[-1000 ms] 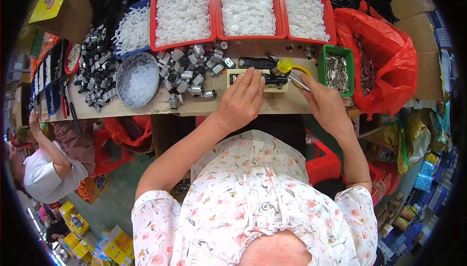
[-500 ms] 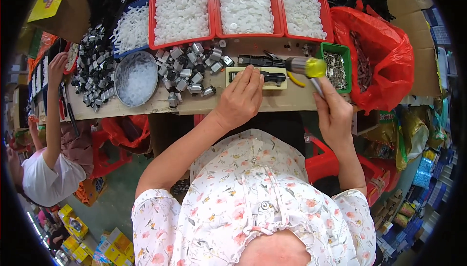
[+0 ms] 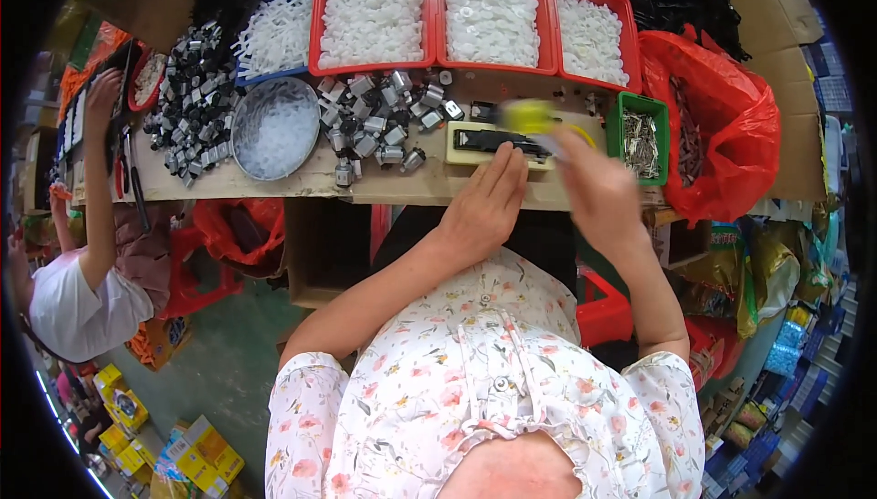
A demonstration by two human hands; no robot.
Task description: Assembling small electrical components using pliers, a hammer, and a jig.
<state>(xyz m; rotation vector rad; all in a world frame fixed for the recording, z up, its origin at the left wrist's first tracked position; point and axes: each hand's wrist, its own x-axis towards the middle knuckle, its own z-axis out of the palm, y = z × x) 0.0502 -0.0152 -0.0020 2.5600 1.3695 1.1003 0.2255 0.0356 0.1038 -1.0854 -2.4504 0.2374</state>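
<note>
My right hand point(image 3: 603, 190), smeared by motion, grips a hammer point(image 3: 528, 118) with a yellow head. The hammer's head hangs over the right part of a cream block point(image 3: 457, 157) near the table's front edge. In that block lies a long black plastic part point(image 3: 478, 140); its right end is partly hidden by the hammer and my fingers. My left hand point(image 3: 486, 202) reaches to the block's front, fingers stretched out together, their tips on or just beside the black part. Whether those fingers press on it, I cannot tell.
Red trays point(image 3: 373, 68) of small white pieces line the back. Small metal and black parts point(image 3: 375, 125) lie left of the block, beside a round metal dish point(image 3: 274, 134). A green bin point(image 3: 664, 152) of metal pins and a red bag point(image 3: 731, 125) stand right. Another person's arm point(image 3: 99, 179) is far left.
The hammer has swung left and away from me, over the block. My left hand has drawn back toward the block's front side, uncovering more of the black part. The whole view has shifted slightly.
</note>
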